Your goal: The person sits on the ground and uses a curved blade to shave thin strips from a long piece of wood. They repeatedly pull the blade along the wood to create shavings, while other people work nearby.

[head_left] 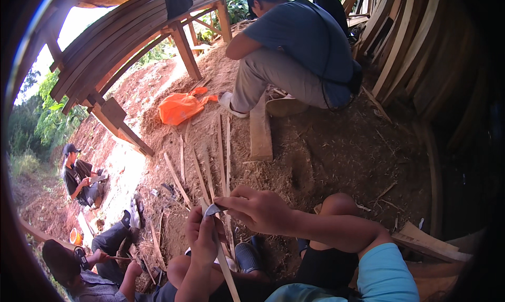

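Observation:
My left hand is closed around a long, thin, pale strip of wood or bamboo, which slants from the fist down to the lower edge. A small grey metal blade lies against the strip just above that hand. From the right, my right hand reaches across with its fingers closed at the blade; its handle is hidden. Both hands are close together over my knees. Several similar loose strips lie on the earth beyond them.
An orange plastic bag lies ahead. A person in a blue shirt sits by a short plank. Another person works close on my left. Long boards rest on a wooden frame; more timber leans at right.

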A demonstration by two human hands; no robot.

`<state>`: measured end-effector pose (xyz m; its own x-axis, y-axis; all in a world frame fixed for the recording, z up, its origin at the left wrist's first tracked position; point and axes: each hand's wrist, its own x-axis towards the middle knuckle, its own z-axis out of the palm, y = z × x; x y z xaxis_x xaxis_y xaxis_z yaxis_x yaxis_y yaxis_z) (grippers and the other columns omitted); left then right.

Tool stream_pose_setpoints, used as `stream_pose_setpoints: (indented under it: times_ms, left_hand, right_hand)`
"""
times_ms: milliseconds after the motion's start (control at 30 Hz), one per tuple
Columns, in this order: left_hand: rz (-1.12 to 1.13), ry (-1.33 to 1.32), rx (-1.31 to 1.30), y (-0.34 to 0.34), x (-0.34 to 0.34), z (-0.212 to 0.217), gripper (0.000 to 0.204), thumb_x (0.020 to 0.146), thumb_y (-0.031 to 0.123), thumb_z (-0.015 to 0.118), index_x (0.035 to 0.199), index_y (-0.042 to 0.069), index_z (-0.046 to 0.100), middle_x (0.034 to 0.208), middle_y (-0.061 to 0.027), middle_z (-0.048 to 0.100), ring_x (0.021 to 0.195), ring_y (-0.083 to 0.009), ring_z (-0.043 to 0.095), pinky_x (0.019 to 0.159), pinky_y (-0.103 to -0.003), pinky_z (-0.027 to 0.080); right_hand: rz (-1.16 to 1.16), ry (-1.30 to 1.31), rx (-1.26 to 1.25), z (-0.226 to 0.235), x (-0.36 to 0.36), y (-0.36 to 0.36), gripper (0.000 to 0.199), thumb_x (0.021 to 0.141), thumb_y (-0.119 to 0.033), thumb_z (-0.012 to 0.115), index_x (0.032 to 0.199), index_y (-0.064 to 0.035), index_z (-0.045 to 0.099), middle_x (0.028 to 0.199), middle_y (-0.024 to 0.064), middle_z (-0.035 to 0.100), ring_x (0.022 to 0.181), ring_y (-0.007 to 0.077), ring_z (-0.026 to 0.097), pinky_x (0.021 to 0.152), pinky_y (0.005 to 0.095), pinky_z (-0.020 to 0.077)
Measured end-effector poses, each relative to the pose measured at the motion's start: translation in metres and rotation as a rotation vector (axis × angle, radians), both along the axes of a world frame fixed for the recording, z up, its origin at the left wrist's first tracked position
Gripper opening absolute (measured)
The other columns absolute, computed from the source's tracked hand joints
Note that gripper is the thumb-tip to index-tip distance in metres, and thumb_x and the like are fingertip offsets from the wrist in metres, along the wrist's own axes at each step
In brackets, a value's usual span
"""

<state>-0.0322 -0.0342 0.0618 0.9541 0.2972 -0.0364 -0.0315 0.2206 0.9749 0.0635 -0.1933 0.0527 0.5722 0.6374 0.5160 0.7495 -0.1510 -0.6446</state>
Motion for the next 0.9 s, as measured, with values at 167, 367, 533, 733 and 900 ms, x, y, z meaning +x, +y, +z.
stream_pose_setpoints:
  times_ms: [167, 367, 533, 733, 900]
  left_hand:
    - [-0.016, -0.019, -0.023, 0.0021, -0.0013, -0.0002, 0.018, 0.091, 0.013, 0.049, 0.105, 0.002, 0.048, 0.066, -0.0044, 0.057, 0.048, -0.0080, 0.052, 0.044, -0.020, 0.045]
    - [0.008, -0.048, 0.071, -0.0022, 0.0014, -0.0017, 0.025, 0.088, 0.021, 0.051, 0.104, 0.001, 0.049, 0.061, -0.0032, 0.053, 0.042, -0.0079, 0.047, 0.037, -0.018, 0.037]
    - [-0.035, -0.056, -0.022, 0.0020, -0.0002, -0.0024, 0.024, 0.087, 0.012, 0.057, 0.107, 0.001, 0.047, 0.064, -0.0032, 0.056, 0.047, -0.0082, 0.052, 0.044, -0.019, 0.043]
    - [0.057, 0.017, 0.109, -0.0039, 0.0029, 0.0026, 0.019, 0.087, 0.013, 0.053, 0.102, 0.001, 0.050, 0.059, -0.0017, 0.052, 0.041, -0.0068, 0.046, 0.037, -0.018, 0.037]
    - [0.092, 0.058, 0.098, -0.0048, 0.0033, -0.0012, 0.014, 0.089, 0.009, 0.051, 0.102, 0.003, 0.050, 0.059, -0.0006, 0.052, 0.042, -0.0062, 0.046, 0.037, -0.019, 0.037]
  right_hand:
    - [-0.007, 0.032, -0.005, 0.0027, -0.0015, 0.0006, 0.035, 0.085, -0.013, 0.064, 0.120, -0.0149, 0.060, 0.088, 0.0055, 0.062, 0.068, 0.0237, 0.066, 0.055, 0.0342, 0.0539]
    - [0.001, 0.052, 0.000, 0.0013, 0.0001, 0.0004, 0.033, 0.087, -0.015, 0.063, 0.119, -0.0141, 0.060, 0.089, 0.0059, 0.062, 0.068, 0.0239, 0.066, 0.056, 0.0347, 0.0534]
    - [-0.001, 0.077, -0.012, 0.0038, -0.0003, -0.0014, 0.033, 0.087, -0.017, 0.063, 0.120, -0.0127, 0.058, 0.089, 0.0067, 0.061, 0.068, 0.0247, 0.065, 0.056, 0.0348, 0.0524]
    - [-0.008, 0.086, -0.043, 0.0038, 0.0009, -0.0035, 0.035, 0.089, -0.019, 0.061, 0.123, -0.0115, 0.055, 0.090, 0.0083, 0.061, 0.072, 0.0280, 0.065, 0.059, 0.0366, 0.0522]
    - [0.017, 0.099, -0.022, 0.0019, 0.0024, -0.0053, 0.038, 0.091, -0.021, 0.058, 0.126, -0.0112, 0.049, 0.091, 0.0120, 0.058, 0.070, 0.0304, 0.064, 0.058, 0.0409, 0.0522]
